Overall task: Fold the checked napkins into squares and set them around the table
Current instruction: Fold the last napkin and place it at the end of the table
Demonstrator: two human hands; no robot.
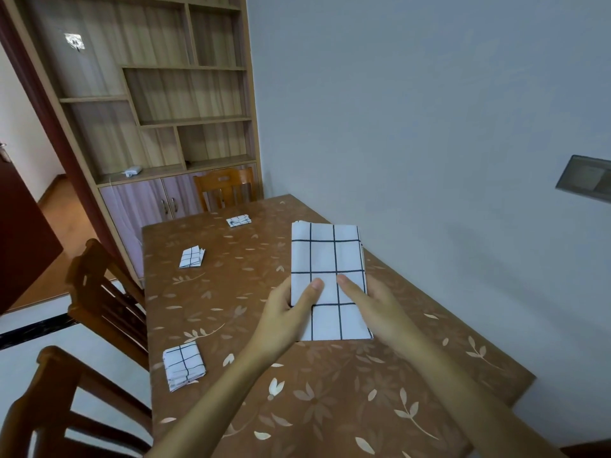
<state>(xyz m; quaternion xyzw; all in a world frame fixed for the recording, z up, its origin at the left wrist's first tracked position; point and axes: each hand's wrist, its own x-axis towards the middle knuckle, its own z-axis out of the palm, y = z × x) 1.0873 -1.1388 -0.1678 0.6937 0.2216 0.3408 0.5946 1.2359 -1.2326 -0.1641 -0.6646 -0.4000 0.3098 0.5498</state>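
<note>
While both hands hold a napkin (329, 279), three folded squares (183, 365) lie nearby

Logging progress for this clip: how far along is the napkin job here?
Done: three folded napkins lie on the table, one near, one midway, one at the far end. In hand: a fourth napkin, folded to a long rectangle, held by the left hand and right hand. Left: fold it to a square and set it down. Whether more napkins wait out of view cannot be told.
</note>
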